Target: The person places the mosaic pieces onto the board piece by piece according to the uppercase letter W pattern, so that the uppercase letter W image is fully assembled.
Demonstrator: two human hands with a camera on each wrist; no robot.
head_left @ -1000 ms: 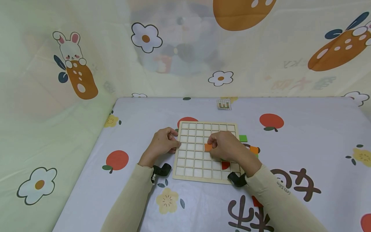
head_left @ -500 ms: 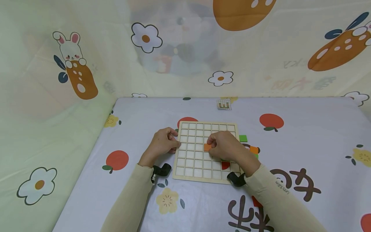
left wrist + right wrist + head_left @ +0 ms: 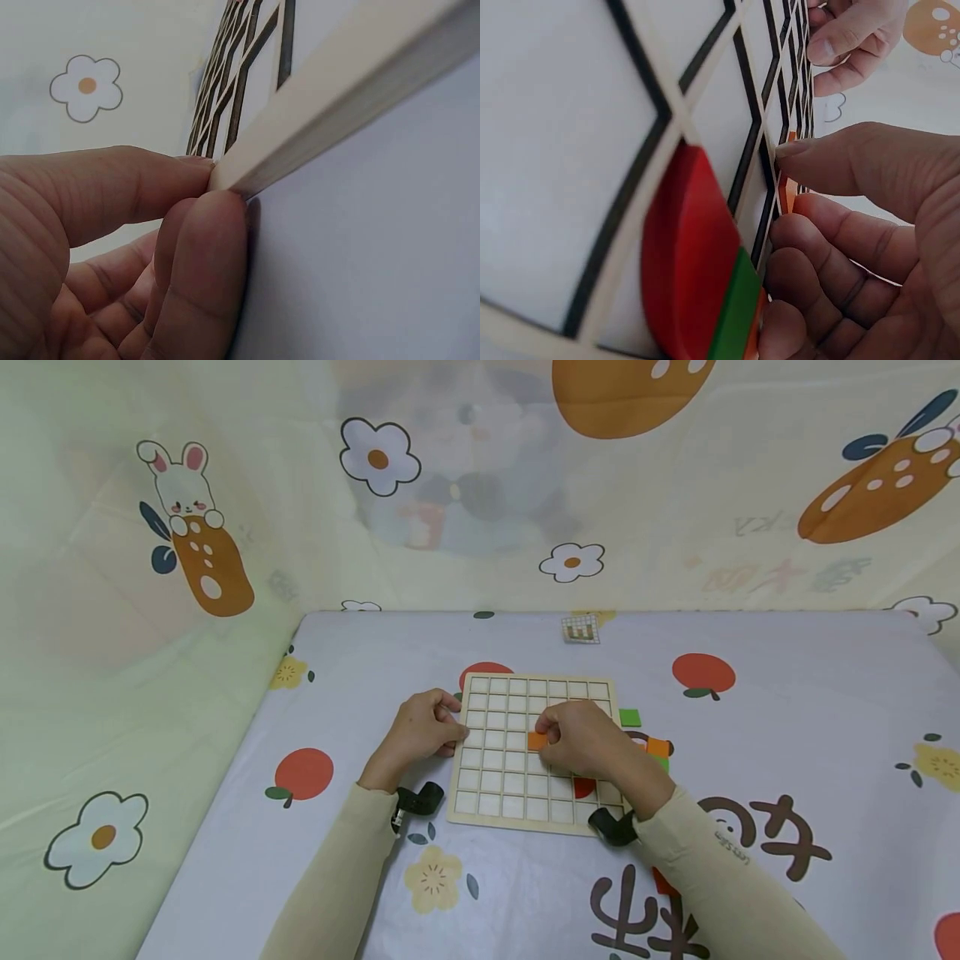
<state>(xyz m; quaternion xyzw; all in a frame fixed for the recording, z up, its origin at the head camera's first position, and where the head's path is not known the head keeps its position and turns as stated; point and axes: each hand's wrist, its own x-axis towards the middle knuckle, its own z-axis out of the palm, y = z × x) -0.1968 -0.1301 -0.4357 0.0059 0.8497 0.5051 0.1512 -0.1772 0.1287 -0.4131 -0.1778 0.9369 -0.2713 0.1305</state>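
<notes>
A wooden board [image 3: 517,827] with a grid of white square cells lies on the table. My left hand [image 3: 420,725] pinches its left edge; in the left wrist view the thumb [image 3: 142,184] lies on the rim and a fingertip [image 3: 214,232] touches its side. Over the middle of the board, my right hand [image 3: 585,739] holds an orange square tile [image 3: 536,741] between thumb and fingers, at a grid cell. Nearer the wrist, a red piece [image 3: 583,787] with a curved edge sits in a cell; the right wrist view shows a green piece [image 3: 733,307] beside it. The hand hides other cells.
Right of the board lie a green tile [image 3: 630,717], an orange tile [image 3: 657,748] and another green piece [image 3: 663,763], partly hidden. A red piece [image 3: 664,882] shows beside the right sleeve. A small grid-patterned card [image 3: 581,630] lies near the table's back edge.
The right hand and the orange tile have shifted very slightly left over the board. The left hand stays at the board's edge.
</notes>
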